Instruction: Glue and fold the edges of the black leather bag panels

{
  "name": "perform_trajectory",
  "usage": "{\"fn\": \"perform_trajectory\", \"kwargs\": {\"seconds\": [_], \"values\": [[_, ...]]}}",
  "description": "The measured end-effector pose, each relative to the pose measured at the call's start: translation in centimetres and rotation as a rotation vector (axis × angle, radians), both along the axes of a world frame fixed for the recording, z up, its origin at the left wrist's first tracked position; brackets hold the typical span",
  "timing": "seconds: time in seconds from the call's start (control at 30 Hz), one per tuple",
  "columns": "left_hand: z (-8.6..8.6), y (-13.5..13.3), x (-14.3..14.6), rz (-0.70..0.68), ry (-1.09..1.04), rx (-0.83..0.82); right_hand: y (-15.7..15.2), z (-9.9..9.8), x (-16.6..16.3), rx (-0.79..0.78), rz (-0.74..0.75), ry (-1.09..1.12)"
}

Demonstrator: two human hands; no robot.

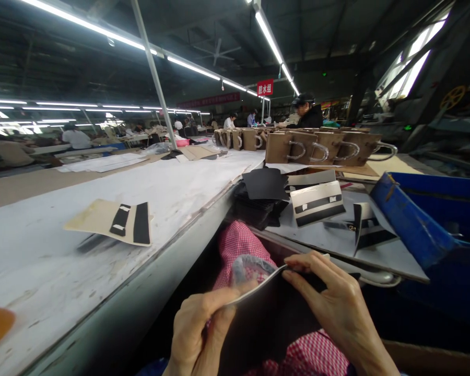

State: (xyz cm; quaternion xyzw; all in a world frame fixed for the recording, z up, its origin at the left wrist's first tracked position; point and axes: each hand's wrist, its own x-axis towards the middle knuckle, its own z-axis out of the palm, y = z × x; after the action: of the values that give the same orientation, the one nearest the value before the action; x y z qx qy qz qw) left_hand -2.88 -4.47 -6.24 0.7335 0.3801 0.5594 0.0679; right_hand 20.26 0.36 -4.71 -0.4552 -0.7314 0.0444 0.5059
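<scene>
A black panel (264,326) with a pale edge is held up between both hands, above a lap covered in red-and-white checked cloth (241,243). My left hand (199,326) pinches its left end between thumb and fingers. At the upper right, my right hand (331,290) grips the same edge with thumb and fingertips. Clear plastic (250,269) lies on the cloth just behind the panel. Beyond my hands, a stack of black sheets (264,185) sits beside a cream panel (317,203) with black strips and white tabs.
Left is a long white-topped table (141,183) bearing a curled cream panel (127,224). Another panel stands folded (370,227) on the right-hand surface, near a blue bin (419,224). Brown bags with wrapped handles (282,149) line the back. A person (307,112) is behind them.
</scene>
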Motion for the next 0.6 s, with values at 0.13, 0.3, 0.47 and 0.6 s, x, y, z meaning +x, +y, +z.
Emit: {"fn": "perform_trajectory", "kwargs": {"seconds": [0.13,0.3,0.47,0.6], "values": [[0.3,-0.2,0.2,0.02,-0.007,0.011,0.0,0.4,0.2,0.029,0.054,-0.134],[0.5,-0.3,0.6,0.044,-0.02,0.024,-0.2,0.7,0.4,0.065,0.075,-0.256],[-0.1,-0.3,0.8,0.088,-0.155,-0.155,-0.3,0.8,0.1,0.105,0.049,-0.296],[0.0,-0.2,1.4,0.133,-0.286,-0.265,0.0,0.6,-0.1,0.133,0.005,-0.34]]}}
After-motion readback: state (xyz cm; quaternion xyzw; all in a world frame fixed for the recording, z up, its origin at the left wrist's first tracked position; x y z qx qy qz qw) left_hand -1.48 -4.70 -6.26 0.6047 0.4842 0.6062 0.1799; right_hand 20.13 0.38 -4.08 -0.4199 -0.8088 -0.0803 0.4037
